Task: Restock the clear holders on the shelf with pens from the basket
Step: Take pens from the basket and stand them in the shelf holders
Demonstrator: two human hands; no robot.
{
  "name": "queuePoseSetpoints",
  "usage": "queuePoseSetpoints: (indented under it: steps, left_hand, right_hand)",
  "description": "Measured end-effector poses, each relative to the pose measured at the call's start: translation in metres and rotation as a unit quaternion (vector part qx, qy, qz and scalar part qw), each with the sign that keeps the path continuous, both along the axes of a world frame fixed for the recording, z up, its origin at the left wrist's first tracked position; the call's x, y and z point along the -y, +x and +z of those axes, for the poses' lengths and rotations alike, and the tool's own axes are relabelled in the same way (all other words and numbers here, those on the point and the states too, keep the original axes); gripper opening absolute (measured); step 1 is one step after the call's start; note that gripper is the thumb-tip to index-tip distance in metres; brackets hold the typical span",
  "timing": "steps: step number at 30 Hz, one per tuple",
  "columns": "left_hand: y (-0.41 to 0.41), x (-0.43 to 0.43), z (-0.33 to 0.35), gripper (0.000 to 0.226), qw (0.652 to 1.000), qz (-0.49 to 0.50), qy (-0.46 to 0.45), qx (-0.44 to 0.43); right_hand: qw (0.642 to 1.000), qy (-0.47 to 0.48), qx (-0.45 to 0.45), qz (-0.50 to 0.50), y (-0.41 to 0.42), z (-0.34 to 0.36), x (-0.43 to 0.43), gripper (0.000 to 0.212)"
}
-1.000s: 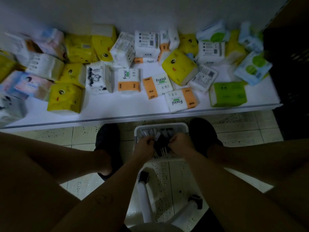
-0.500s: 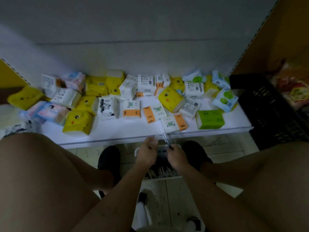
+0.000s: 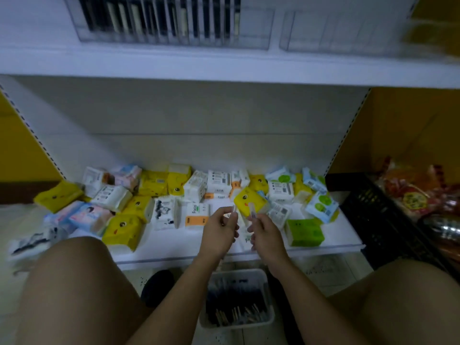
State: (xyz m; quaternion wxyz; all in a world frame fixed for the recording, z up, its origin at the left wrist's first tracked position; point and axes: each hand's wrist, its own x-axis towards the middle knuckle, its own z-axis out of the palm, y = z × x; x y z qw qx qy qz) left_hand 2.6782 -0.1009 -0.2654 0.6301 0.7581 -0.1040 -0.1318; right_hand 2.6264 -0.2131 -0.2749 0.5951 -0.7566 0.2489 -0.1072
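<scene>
Left hand and right hand each pinch pens above the lower shelf, free space overhead.

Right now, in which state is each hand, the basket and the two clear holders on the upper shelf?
Left hand, pinches a pen above the lower shelf.
Right hand, pinches a second pen.
Basket, on the floor, partly filled.
Left holder, packed with dark pens.
Right holder, looks empty.
</scene>
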Motion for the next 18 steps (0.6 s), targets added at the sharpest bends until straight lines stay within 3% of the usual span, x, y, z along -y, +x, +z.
queuePoseSetpoints:
  steps: [6, 16, 18]
  left_hand:
    - [0.012, 0.001, 0.064, 0.011, 0.996, -0.010, -0.070, 0.051]
    - [0.025, -0.003, 0.184, 0.013, 0.978, -0.038, -0.071, 0.191]
    - [0.023, -0.005, 0.205, 0.013, 0.970, -0.050, -0.068, 0.229]
  right_hand:
    - [0.992, -0.059, 0.110, 0.010, 0.004, 0.061, 0.005, 0.022]
    - [0.959, -0.162, 0.230, -0.002, 0.005, 0.167, 0.014, 0.006]
    - [0.954, -0.156, 0.256, 0.003, 0.004, 0.190, 0.017, 0.029]
